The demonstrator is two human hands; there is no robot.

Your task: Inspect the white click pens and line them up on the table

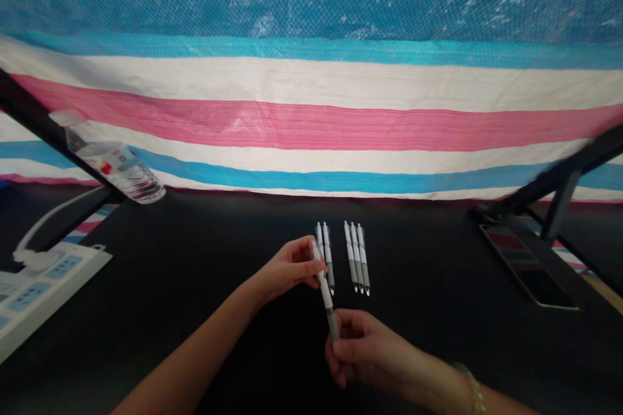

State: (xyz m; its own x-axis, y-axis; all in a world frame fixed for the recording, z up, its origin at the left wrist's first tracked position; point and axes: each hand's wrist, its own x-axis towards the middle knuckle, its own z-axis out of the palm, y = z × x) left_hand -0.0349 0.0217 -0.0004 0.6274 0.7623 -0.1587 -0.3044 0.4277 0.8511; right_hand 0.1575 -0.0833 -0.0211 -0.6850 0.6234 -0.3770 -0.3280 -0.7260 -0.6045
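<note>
A white pen (325, 292) with a grey grip section is held tilted between my two hands. My left hand (299, 262) pinches its upper end between thumb and fingers. Around the grey lower end, the fingers of my right hand (357, 343) are closed, and they hide the tip. Just beyond my left hand lie two similar white pens (328, 249) side by side, one partly covered by the hand. To their right, three more pens (355, 249) lie in a neat row, their silver tips toward me.
A clear water bottle (124, 168) stands at the back left. On the left is a white power strip (73, 279) with a plug and cable. A dark phone (530, 269) lies at right, beside a black metal support (525, 194). Striped sheeting (311, 123) hangs behind the black table (185, 272).
</note>
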